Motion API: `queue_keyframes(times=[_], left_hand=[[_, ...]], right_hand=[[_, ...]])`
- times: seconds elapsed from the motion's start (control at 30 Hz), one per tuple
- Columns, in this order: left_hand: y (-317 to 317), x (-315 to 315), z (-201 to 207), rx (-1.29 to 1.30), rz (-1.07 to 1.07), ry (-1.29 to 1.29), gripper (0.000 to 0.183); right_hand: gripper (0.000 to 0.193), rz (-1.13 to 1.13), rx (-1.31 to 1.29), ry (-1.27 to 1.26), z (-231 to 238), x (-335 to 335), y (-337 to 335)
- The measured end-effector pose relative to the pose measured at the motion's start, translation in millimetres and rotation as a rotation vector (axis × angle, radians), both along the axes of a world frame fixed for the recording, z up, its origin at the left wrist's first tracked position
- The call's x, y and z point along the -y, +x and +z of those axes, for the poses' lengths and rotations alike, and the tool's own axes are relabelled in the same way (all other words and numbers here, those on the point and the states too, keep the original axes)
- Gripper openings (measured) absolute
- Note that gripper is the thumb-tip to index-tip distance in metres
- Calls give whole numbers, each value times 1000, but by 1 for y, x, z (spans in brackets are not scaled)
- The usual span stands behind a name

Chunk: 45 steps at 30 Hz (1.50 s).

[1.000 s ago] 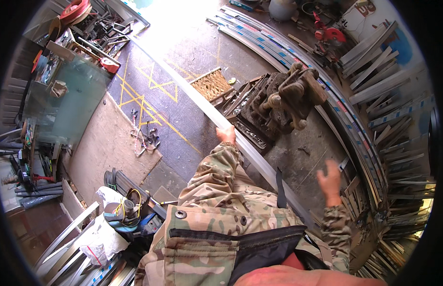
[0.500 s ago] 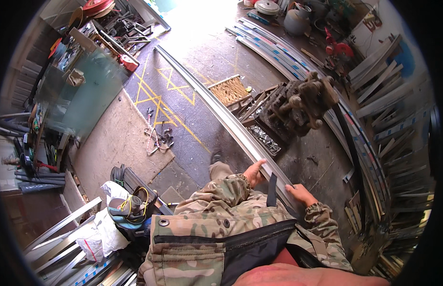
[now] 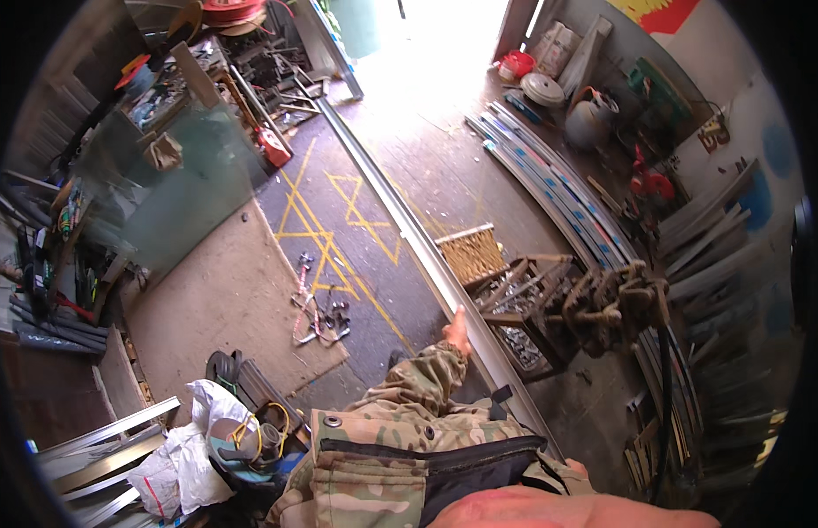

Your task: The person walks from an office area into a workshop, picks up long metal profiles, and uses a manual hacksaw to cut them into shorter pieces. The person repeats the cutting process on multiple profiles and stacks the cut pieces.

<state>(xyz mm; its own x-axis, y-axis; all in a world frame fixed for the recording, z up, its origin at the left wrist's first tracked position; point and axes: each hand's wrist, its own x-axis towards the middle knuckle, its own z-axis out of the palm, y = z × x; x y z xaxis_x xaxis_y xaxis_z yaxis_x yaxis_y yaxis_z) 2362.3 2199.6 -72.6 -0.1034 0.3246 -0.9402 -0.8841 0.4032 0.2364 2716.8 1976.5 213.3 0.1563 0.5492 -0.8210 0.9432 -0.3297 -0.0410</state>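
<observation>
Long bar | left hand gripping | right hand now farther back

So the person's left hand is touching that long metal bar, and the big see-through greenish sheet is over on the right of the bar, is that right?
Not quite: the greenish sheet is on the left of the long metal bar, as the head view shows. The left hand is indeed touching the bar.
</observation>
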Motion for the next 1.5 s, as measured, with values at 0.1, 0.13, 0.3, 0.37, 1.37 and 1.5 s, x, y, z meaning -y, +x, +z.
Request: queue_keyframes(times=[0.1, 0.13, 0.3, 0.37, 1.37, 1.5], left_hand=[[-53, -30, 59, -217, -85, -2, 57], [-74, -44, 81, -225, -26, 70, 54], [-173, -106, 180, -295, 181, 400, 52], [-207, -123, 207, -388, 192, 536, 54], [-723, -286, 324, -916, 371, 794, 37], [-743, -401, 317, -926, 316, 907, 35]], right_hand=[[56, -6, 71, -20, -36, -16, -19], [54, -8, 126, -13, -56, -23, -33], [34, -11, -453, 252, -132, -92, -100], [31, 69, -406, 366, -156, -130, -140], [36, 313, -499, 371, -167, -410, -587], [43, 246, -476, 460, -156, -482, -635]])
